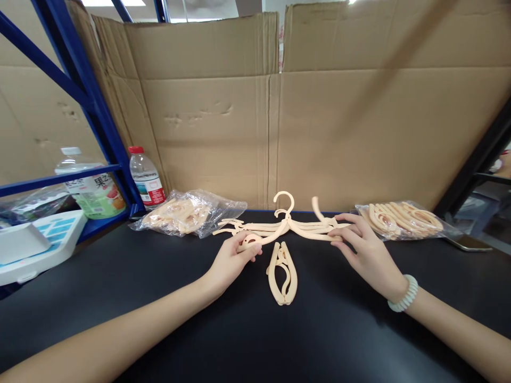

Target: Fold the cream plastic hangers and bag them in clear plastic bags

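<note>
A cream plastic folding hanger [288, 219] is spread open, its hook pointing toward the cardboard. My left hand [228, 261] pinches the left arm of the hanger between thumb and fingers. At the other end, my right hand [368, 250] grips the right arm tip, with the fingers closed around it. More unfolded hangers of the same kind lie right behind and partly under this one, so their exact number is hard to see. Between my hands and closer to me, a folded hanger [294, 274] rests on the black table [255, 335].
Clear bags of folded hangers lie at back left [187, 213] and back right [403, 219]. A red-capped bottle [147, 178], a larger juice bottle [96, 194] and a white-and-blue plastic item [59, 239] stand left. A cardboard wall [207, 133] closes off the back.
</note>
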